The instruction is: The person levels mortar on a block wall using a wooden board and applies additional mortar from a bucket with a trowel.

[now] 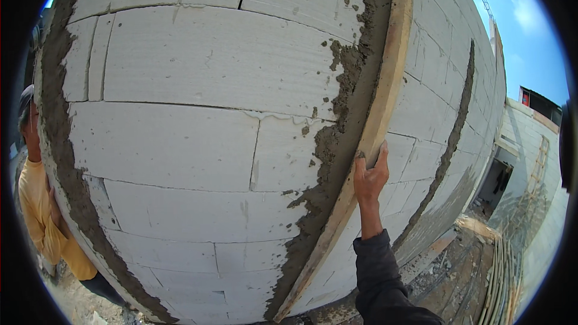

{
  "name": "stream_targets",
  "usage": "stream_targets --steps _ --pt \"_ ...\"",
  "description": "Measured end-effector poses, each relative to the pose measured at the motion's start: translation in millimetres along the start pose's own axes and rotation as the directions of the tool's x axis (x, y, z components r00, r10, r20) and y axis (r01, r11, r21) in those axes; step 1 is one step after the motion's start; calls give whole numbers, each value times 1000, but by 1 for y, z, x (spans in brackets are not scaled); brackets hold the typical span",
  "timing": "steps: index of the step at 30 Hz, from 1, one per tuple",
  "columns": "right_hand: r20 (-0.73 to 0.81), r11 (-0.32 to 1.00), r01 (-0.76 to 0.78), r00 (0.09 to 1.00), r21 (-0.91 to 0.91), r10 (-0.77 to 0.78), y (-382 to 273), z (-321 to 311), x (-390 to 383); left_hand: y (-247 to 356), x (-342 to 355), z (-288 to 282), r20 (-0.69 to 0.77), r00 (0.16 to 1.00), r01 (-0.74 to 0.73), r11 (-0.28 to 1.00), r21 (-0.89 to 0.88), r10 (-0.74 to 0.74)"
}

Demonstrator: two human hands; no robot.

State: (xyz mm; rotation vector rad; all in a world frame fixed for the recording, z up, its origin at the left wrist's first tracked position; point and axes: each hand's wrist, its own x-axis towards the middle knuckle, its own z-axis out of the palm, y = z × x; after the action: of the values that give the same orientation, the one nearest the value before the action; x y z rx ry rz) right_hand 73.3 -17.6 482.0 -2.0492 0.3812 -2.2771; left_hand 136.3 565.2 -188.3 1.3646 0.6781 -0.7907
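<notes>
My right hand (369, 180) grips the edge of a long wooden board (385, 96), with thumb and fingers around it. The board stands tall against a wall of pale blocks (205, 57), leaning slightly. Along its left side runs a band of wet grey mortar (328, 150), smooth by the wood and ragged on its outer edge. Small mortar splashes dot the blocks beside it. A dark sleeve (385, 277) covers my right forearm. My left hand is out of view.
At the left wall corner, edged with mortar (75, 186), stands a person in a yellow top (37, 204). Another thin mortar strip (448, 144) runs down the wall to the right. Bamboo poles (503, 277), rubble (445, 277) and another block wall (530, 144) lie at the right.
</notes>
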Motion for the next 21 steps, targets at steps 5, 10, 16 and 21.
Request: stream_targets --steps 5,10,16,21 --pt "68 1000 -1 998 -25 2 -20 -6 -61 -14 -2 -1 -17 1000 7 1000 4 -7" --pt "73 999 -7 997 -31 9 -12 5 -81 -48 -8 -20 -56 998 37 999 -8 -37" --pt "61 996 -44 997 -71 49 13 2 -4 -149 -51 -90 -108 991 79 997 -5 -79" --pt "63 997 -28 997 -73 32 22 11 -44 -211 -81 -125 -53 998 43 995 93 -38"
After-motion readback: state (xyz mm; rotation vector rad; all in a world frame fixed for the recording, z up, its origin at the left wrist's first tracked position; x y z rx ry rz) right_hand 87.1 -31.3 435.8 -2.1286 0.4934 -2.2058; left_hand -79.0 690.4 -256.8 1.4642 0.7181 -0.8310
